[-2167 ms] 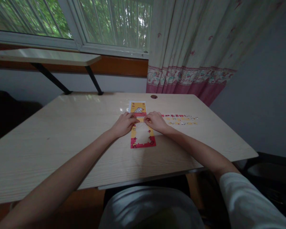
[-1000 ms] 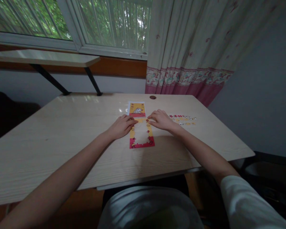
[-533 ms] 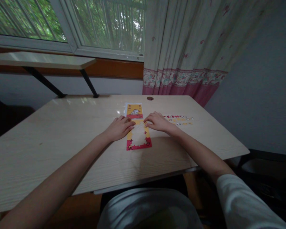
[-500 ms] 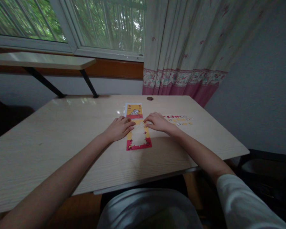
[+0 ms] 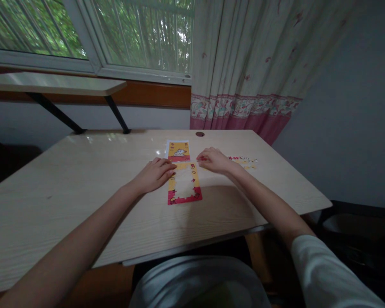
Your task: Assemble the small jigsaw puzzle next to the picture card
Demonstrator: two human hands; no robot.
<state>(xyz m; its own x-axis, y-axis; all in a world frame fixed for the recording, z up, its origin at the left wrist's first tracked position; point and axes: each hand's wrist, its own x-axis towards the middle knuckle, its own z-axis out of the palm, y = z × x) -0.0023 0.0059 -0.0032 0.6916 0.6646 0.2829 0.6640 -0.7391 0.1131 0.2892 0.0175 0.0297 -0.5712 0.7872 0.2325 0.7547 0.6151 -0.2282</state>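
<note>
A yellow and red jigsaw puzzle frame point(image 5: 197, 193) lies flat on the desk; its middle shows pale backing. My left hand point(image 5: 155, 174) rests on the frame's upper left edge, fingers stretched out flat. Just off the upper right corner, my right hand point(image 5: 213, 160) is closed in a pinch, with a small red puzzle piece point(image 5: 198, 159) at the fingertips. Above the frame lies a picture card point(image 5: 179, 150) with a white animal on yellow and red. Rows of loose puzzle pieces point(image 5: 244, 159) spread to the right, partly hidden by my right hand.
The pale wooden desk point(image 5: 83, 205) has a round cable hole point(image 5: 199, 134) near its back edge. A raised shelf point(image 5: 54, 83) on black supports stands at the back left. Behind are a window point(image 5: 144, 38) and a curtain point(image 5: 244, 64).
My right hand has lifted off the frame's upper right side and moved slightly up and right, uncovering that corner. My left hand stays on the frame.
</note>
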